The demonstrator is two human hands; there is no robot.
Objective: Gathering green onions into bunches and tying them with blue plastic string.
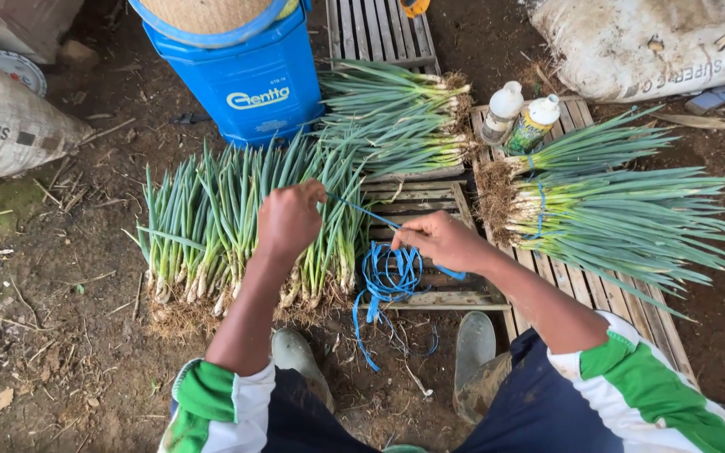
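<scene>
My left hand point(289, 218) is closed around one end of a blue plastic strip point(362, 210), held over a row of green onions point(237, 226) lying roots toward me on the dirt. My right hand point(440, 239) pinches the same strip further along, so it runs taut between both hands. A tangled pile of blue strips point(388, 277) lies under the right hand on a wooden slat pallet point(430, 298). My two rubber boots point(473, 344) show at the bottom.
A tied bundle of green onions point(614, 218) lies on slats at right, another bundle point(396, 117) behind. Two plastic bottles point(518, 117) stand beside them. A blue plastic container point(245, 75) stands behind the onions. Woven sacks lie at the left point(2, 126) and top right point(648, 42).
</scene>
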